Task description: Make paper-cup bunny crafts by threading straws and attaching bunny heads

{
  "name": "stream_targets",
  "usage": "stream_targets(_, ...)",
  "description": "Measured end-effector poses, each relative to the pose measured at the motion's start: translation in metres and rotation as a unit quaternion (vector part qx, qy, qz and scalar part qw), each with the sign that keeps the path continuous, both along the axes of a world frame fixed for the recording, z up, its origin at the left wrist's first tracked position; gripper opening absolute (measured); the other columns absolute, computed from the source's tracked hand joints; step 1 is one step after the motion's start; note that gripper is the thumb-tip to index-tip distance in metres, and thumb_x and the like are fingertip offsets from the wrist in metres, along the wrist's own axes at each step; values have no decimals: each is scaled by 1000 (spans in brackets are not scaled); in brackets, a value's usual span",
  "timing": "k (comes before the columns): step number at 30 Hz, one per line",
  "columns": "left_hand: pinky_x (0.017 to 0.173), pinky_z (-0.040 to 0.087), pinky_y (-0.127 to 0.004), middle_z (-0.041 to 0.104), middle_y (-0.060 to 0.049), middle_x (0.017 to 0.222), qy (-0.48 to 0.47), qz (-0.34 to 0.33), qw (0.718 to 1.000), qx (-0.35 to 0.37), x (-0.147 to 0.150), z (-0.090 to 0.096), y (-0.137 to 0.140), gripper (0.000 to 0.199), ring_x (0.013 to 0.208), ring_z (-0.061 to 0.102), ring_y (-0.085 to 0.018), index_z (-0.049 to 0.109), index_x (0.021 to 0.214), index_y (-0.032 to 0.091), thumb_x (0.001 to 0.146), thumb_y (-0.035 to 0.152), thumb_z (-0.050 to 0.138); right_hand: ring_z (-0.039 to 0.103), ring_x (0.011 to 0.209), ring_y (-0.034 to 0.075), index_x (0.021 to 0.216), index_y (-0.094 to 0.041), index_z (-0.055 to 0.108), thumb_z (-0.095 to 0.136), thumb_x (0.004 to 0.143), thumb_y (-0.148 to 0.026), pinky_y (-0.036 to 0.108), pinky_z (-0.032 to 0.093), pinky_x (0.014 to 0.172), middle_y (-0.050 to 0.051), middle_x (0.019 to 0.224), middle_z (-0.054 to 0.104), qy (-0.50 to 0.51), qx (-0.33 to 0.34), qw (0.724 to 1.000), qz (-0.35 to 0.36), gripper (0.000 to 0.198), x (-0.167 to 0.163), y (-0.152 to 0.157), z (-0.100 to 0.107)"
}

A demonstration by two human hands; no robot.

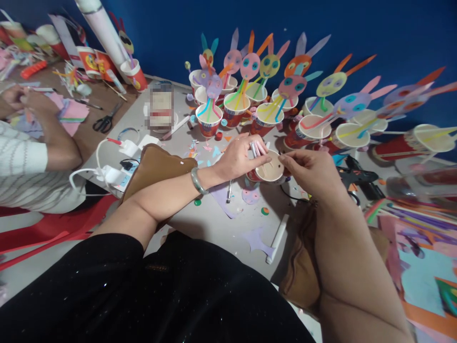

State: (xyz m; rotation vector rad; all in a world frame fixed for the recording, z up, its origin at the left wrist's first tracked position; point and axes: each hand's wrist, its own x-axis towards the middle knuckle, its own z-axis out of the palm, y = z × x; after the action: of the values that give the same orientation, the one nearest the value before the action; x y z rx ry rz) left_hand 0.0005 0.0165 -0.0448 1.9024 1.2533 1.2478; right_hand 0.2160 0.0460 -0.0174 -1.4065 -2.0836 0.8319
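Paper cup (274, 172), mouth upward, is overlapped at its left rim by the nearer left hand (235, 157), in which pale pink strips (257, 148) are held; beside its right rim, right hand (311, 174) is pinched, contents indeterminable.

Single head-worn view; faces forward and down; hands (235, 156) close; blue wall (357, 24) beyond.

Pixelated object (160, 109), co-worker (24, 162) cut off at left, handled paper cup (274, 172) partly hidden, rightmost paper face (402, 101) blurred
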Motion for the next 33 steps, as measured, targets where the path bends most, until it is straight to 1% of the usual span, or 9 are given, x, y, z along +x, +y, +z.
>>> stream_targets(4, 96, 53, -43, 73, -4, 89, -21, 4, 1000, -4, 3, -2, -2, 29, 86, 66, -19, 66, 86, 20, 89, 46, 77, 56, 51, 16, 71, -19, 74, 67, 86, -34, 31, 40, 51, 5, 55, 67, -13, 6, 1000, -8, 22, -2, -1, 1)
stream_targets(8, 101, 50, -44, 74, -4, 89, -15, 7, 1000, -3, 4, -2, -2, 30, 89, 66, -20, 66, 84, 20, 87, 47, 80, 57, 52, 17, 70, -19, 72, 66, 88, -34, 31, 41, 53, 4, 55, 66, -16, 1, 1000, -7, 24, -4, -4, 2)
stream_targets(11, 106, 47, -46, 73, -3, 88, 1, 1, 1000, -6, 5, -3, -1, 32, 89, 66, -19, 66, 83, 20, 85, 47, 81, 57, 52, 17, 68, -21, 69, 65, 88, -34, 31, 40, 53, 3, 56, 66, -18, 15, 1000, -7, 24, -6, -6, 3)
stream_targets(15, 114, 42, -49, 73, -2, 86, 13, 4, 1000, 16, 6, -5, -2, 32, 86, 67, -18, 65, 83, 20, 88, 49, 78, 56, 49, 17, 65, -22, 67, 64, 88, -35, 31, 39, 51, 2, 54, 66, -20, 27, 999, -2, 26, -8, -9, 6)
stream_targets(20, 118, 39, -49, 72, -2, 88, 30, 11, 998, 51, 7, -7, -4, 35, 88, 68, -18, 66, 84, 20, 91, 53, 74, 55, 49, 17, 69, -22, 70, 63, 88, -37, 31, 40, 51, 2, 55, 66, -32, 17, 999, -2, 25, -11, -12, 10)
stream_targets(23, 118, 39, -49, 72, -1, 87, 37, 4, 998, 55, 6, -6, -4, 36, 89, 68, -18, 66, 85, 21, 93, 55, 70, 57, 50, 17, 68, -22, 70, 64, 88, -35, 31, 41, 52, 3, 56, 67, -37, 20, 999, -7, 24, -13, -13, 10)
stream_targets(27, 113, 42, -48, 71, -1, 84, 45, -17, 998, 49, 5, -5, -3, 36, 86, 67, -17, 65, 85, 21, 96, 55, 66, 59, 50, 18, 72, -22, 71, 65, 88, -34, 31, 41, 51, 3, 56, 67, -36, 27, 999, -7, 21, -12, -13, 9)
stream_targets(31, 99, 49, -42, 72, -3, 87, 41, -20, 998, 32, 3, -3, -2, 36, 90, 67, -19, 64, 85, 21, 96, 55, 67, 61, 51, 18, 72, -21, 72, 63, 89, -33, 30, 42, 50, 3, 57, 68, -36, 19, 999, -2, 23, -11, -13, 11)
stream_targets(33, 93, 51, -39, 73, -4, 90, 30, -23, 999, 17, 2, -2, -2, 37, 92, 67, -20, 64, 85, 20, 95, 56, 67, 64, 55, 19, 77, -20, 76, 61, 88, -30, 30, 46, 51, 4, 59, 70, -22, 13, 1000, 2, 21, -10, -13, 12)
